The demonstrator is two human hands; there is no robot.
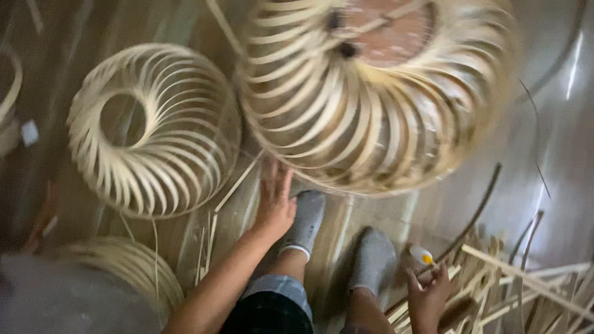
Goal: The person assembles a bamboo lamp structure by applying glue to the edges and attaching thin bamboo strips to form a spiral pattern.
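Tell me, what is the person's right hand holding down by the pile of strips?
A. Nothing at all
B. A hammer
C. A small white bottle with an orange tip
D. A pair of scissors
C: the right hand grips a small white bottle with an orange tip just above the pile of bamboo strips, beside the grey-socked foot.

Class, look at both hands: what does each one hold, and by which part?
The right hand grips a small white bottle with a yellow tip by its body. The left hand holds nothing, fingers spread.

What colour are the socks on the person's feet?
Grey socks, clearest in the head view.
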